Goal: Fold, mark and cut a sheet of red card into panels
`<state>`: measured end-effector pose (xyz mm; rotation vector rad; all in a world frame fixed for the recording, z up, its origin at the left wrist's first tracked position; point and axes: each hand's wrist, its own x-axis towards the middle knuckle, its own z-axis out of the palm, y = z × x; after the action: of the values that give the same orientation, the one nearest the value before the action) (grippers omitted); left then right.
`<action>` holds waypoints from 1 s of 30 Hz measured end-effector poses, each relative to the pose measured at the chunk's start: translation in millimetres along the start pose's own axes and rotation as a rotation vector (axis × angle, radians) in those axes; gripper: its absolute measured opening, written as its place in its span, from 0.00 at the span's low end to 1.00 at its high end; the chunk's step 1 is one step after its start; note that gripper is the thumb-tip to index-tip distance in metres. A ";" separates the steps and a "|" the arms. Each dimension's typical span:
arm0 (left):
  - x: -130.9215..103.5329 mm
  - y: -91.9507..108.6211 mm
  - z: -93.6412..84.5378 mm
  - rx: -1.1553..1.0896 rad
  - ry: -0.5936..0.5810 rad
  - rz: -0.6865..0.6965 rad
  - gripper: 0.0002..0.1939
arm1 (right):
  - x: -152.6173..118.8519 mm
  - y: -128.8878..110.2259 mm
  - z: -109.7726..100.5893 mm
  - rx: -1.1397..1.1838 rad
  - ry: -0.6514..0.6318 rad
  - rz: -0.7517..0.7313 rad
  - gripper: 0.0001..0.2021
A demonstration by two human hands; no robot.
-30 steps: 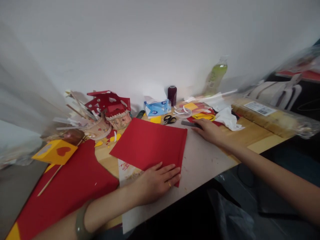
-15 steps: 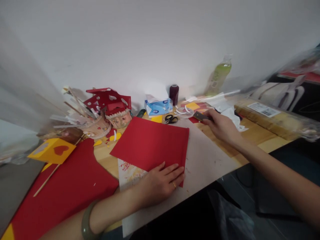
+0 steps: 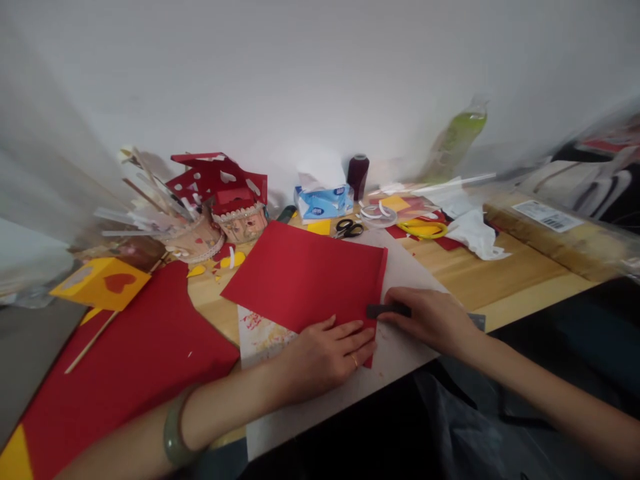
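Observation:
My left hand [image 3: 325, 350] lies flat, fingers spread, on the lower right part of a folded red paper sheet [image 3: 300, 273]. A narrow folded strip runs along the sheet's right edge. From the right, my right hand [image 3: 427, 317] is closed on a dark grey flat bar [image 3: 383, 311], whose tip lies over that folded edge. The palm hides most of the bar, so its exact kind is unclear. Beneath the red sheet is a pale board [image 3: 280, 417] with coloured marks.
Black-handled scissors [image 3: 349, 229], a tape roll [image 3: 379, 215] and yellow scissor handles [image 3: 424, 229] lie behind. Further back stand tissues [image 3: 323, 202], a dark thread spool [image 3: 357, 177] and a green bottle [image 3: 457, 143]. Decorated cups [image 3: 240, 223], a yellow paper box [image 3: 103, 283] and red paper [image 3: 150, 347] are left.
My right hand has come from the back right of the table to the red sheet's right edge, with the grey bar still in it. My left hand stays on the sheet.

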<state>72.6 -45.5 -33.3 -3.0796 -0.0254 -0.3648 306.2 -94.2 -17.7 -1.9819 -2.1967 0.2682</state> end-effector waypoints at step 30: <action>-0.9 -3.6 -2.6 -0.036 -0.027 0.050 0.21 | 69.5 70.2 -18.5 -0.041 0.019 0.155 0.13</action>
<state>71.1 -42.0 -30.9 -3.1135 0.0576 -0.3248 371.3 -17.7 -16.6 -2.1712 -2.0564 0.2251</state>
